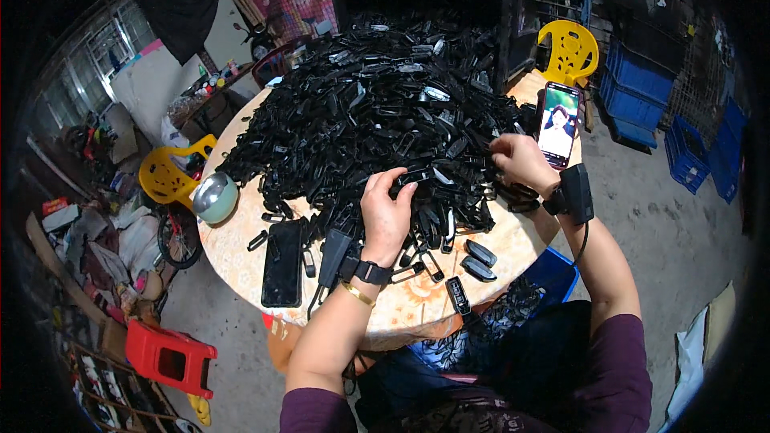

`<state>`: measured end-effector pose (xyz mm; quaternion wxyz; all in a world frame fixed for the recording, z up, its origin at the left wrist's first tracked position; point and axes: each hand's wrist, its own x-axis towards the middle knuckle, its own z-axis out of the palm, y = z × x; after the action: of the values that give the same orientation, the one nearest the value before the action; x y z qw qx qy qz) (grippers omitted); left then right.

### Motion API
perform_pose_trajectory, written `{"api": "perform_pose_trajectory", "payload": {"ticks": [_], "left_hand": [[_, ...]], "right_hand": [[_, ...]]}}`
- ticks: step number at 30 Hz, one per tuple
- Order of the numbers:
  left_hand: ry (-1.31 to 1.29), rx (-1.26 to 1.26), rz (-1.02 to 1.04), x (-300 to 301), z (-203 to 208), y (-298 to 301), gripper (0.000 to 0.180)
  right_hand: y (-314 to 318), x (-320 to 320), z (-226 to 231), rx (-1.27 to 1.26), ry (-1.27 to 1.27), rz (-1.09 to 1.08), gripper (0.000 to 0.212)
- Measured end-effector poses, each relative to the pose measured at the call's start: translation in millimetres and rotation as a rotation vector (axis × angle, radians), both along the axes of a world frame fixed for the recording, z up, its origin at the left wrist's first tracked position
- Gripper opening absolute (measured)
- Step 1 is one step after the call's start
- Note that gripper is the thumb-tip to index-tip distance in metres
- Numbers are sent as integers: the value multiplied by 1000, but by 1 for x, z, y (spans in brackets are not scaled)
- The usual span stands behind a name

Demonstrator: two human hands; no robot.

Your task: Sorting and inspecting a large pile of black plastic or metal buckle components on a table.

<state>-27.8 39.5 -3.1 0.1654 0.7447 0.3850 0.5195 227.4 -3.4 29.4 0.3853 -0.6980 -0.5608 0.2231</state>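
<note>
A large heap of small black plastic parts [377,104] covers most of a round table. At the heap's near edge is my left hand [385,216], its thumb and index finger closed around a slim black plastic part [415,177]. My right hand [520,160] is at the right side of the heap with its fingers curled together. Whatever lies between those fingertips is too small to make out. Two dark oval shells [480,260] lie together near the front edge. A lone black clip-like part [458,295] sits on the table rim.
A lit phone [559,124] stands upright right of the heap; a dark phone [282,265] lies at front left. A pale bowl [215,197] sits at the left edge of the patterned tabletop [377,313]. Below is a blue crate [553,277]. Yellow chairs [569,52] flank the table.
</note>
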Motion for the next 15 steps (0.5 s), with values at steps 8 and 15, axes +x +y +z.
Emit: {"api": "perform_pose_trajectory", "payload": {"ticks": [8,15], "left_hand": [[170,74,76,2,9,-15,29],[245,311,-197,13,23,-30,41]], "right_hand": [[4,-20,-29,333,-471,151,32],[-16,-40,-7,594,-508,351,22]]}}
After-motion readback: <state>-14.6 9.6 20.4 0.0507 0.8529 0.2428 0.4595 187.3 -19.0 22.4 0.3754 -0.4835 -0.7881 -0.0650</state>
